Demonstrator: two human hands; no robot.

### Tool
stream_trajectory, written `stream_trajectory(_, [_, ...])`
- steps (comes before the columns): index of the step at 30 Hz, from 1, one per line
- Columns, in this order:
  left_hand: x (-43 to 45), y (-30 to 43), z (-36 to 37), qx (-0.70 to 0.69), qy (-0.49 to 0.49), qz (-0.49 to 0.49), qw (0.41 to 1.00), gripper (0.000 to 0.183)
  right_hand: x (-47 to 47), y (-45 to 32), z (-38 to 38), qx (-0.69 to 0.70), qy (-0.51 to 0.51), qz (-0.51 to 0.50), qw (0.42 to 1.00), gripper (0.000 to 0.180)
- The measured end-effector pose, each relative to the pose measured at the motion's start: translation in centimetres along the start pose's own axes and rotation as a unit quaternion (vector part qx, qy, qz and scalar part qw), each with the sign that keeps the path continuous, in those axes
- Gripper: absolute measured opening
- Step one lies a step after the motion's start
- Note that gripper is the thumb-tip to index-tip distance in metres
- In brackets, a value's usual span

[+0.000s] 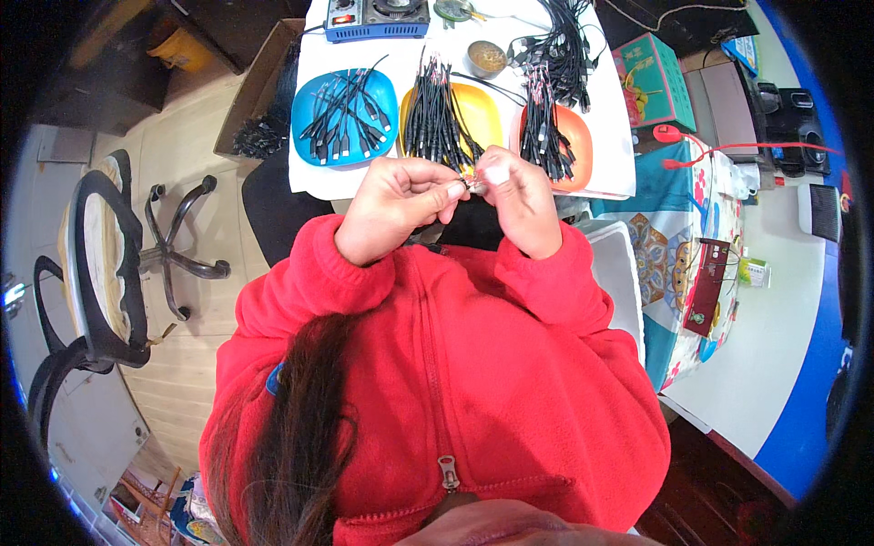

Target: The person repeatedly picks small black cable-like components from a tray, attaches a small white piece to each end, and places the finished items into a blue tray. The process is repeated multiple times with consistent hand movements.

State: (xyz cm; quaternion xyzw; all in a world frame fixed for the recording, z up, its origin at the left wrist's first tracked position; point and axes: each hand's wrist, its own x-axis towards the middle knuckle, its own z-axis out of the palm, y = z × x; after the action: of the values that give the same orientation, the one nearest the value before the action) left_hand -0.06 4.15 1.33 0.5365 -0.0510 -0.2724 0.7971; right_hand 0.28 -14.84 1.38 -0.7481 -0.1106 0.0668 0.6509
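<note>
My left hand [410, 198] pinches the end of a black cable [467, 183] between thumb and finger, near the table's front edge. My right hand [515, 198] meets it from the right, its fingers closed at the thin reddish wires [478, 179] of that cable. Beyond the hands lies a yellow plate [488, 109] piled with black cables with stripped wire ends. A blue plate [304, 147] on the left holds black USB cables [345, 126]. On the right, an orange plate [580, 136] carries another cable bundle [544, 133].
A blue heating device [377, 31] with a lit red switch stands at the back left. Near it are a small metal bowl [487, 59] and a round tin [453, 9]. More black cables [567, 54] lie back right. A white bin [618, 273] stands beside my right arm.
</note>
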Motion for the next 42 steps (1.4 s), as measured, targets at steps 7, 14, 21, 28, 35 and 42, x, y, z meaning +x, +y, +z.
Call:
stream_trajectory(7, [1.6,0.4,-0.5,0.016,-0.013,-0.036,0.999,0.011,0.8,1.2,0.1,0.006,-0.001,-0.018,1.000,0.020])
stream_trajectory(14, [0.6,1.0,-1.8,0.004,-0.017,-0.062,0.998,0.010,-0.8,0.6,-3.5,0.023,0.021,0.058,0.998,0.013])
stream_trajectory(21, [0.0,1.3,-1.3,-0.002,-0.076,-0.081,0.994,0.011,-1.2,-1.5,-2.2,-0.260,-0.031,-0.236,0.936,0.037])
stream_trajectory(28, [-0.6,1.3,-1.0,0.011,-0.080,-0.075,0.994,0.009,-1.0,-2.5,-1.4,-0.290,-0.041,-0.296,0.909,0.021])
stream_trajectory(35, [-0.8,0.4,-0.7,0.596,-0.039,0.415,0.686,0.016,-1.7,0.1,-1.0,0.390,-0.118,0.244,0.880,0.011])
stream_trajectory(42, [-1.0,0.1,-0.6,0.385,-0.005,0.230,0.894,0.011,-2.5,-1.3,-0.7,-0.115,-0.010,-0.057,0.992,0.017])
